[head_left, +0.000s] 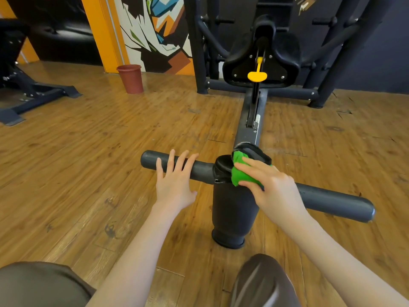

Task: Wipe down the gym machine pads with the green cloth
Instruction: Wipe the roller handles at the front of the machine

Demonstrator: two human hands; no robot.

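A bunched green cloth (240,171) lies against the black foot pad (252,152) at the middle of the machine's dark crossbar (332,197). My right hand (272,187) grips the cloth and presses it onto that pad. My left hand (176,176) has its fingers spread and straight, resting on the crossbar's left end (150,160). The black seat pad (261,60) with its yellow lever (257,74) stands farther back along the machine's rail (250,120).
A reddish-brown plastic bin (131,79) stands on the wooden floor by the painted wall. Another machine's dark base (33,94) sits at the left. The frame's uprights (199,52) rise behind the seat. My knees (263,282) are at the bottom edge.
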